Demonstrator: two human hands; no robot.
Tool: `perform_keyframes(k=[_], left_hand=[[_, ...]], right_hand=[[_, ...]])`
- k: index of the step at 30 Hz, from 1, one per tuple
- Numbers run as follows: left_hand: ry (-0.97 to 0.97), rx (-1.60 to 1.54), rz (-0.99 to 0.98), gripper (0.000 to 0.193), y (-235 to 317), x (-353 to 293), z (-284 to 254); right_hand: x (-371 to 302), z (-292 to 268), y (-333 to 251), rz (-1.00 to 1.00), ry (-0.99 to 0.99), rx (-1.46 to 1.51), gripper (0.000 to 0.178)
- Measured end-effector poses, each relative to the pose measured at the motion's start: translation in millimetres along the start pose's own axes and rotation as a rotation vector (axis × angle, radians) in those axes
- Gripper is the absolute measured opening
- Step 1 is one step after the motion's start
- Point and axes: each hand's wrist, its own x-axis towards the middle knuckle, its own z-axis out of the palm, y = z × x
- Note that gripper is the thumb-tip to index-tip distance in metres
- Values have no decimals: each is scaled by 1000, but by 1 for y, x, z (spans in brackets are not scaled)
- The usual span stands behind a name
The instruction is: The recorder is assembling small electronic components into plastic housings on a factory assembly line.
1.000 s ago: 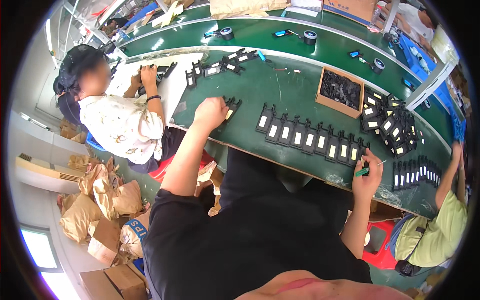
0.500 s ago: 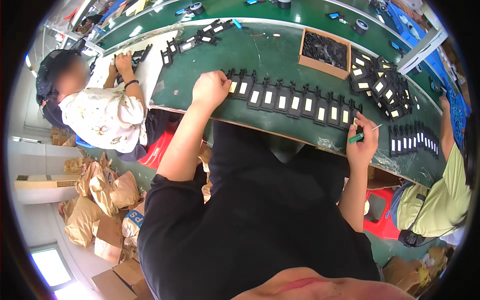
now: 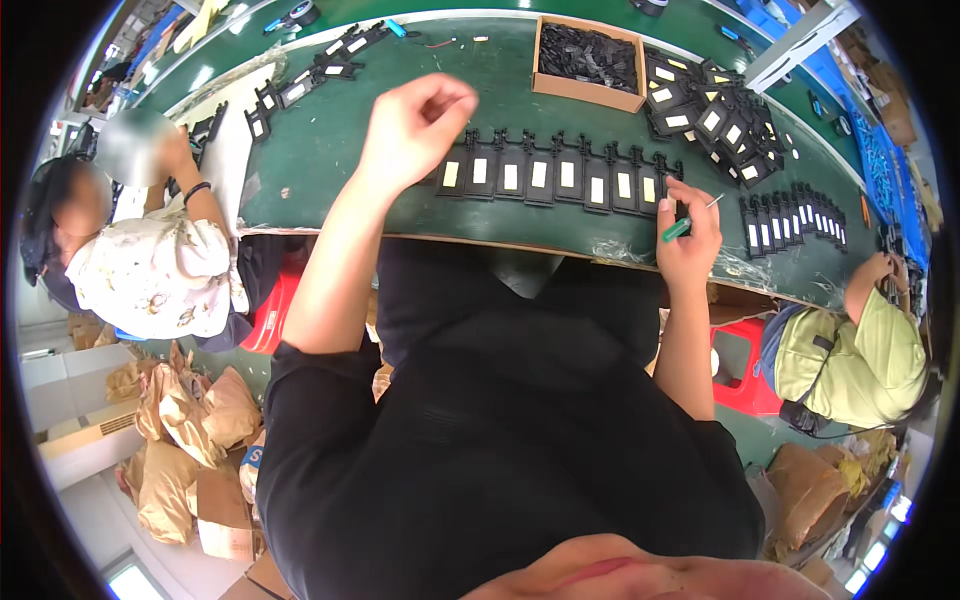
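Note:
A row of flat black plastic parts [image 3: 540, 172], each with a pale label, lies along the near side of the green table. My left hand [image 3: 408, 135] is raised by the row's left end, its fingers curled into a pinch. Whatever it may hold is hidden. At the row's right end is my right hand [image 3: 690, 240], closed around a screwdriver [image 3: 677, 230] with a green handle. The screwdriver's thin shaft points up and to the right. The fingertips of that hand are close to the last part; whether they touch it I cannot tell.
A cardboard box [image 3: 588, 90] of small black pieces stands at the back, beside a heap of labelled black parts [image 3: 715, 125]. Another row of parts [image 3: 790, 218] lies at the right. Co-workers sit at the left [image 3: 155, 260] and right [image 3: 845, 365]. A shelf post [image 3: 795, 50] rises behind.
My left hand has come off the row's left end and risen away from it. My right hand keeps the screwdriver at the right end. The whole view has shifted.

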Motion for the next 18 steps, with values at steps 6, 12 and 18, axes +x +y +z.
perform_keyframes(k=[6, 12, 18], left_hand=[[-152, -669, 139, 10, 17, 82, 54], [-92, -864, 130, 6, -11, 75, 95], [-267, -1200, -104, 20, -3, 56, 95]], right_hand=[[-17, -1, 20, 261, 322, 538, 71], [-9, -23, 38, 543, 406, 837, 63], [62, -21, 4, 519, 190, 610, 28]])
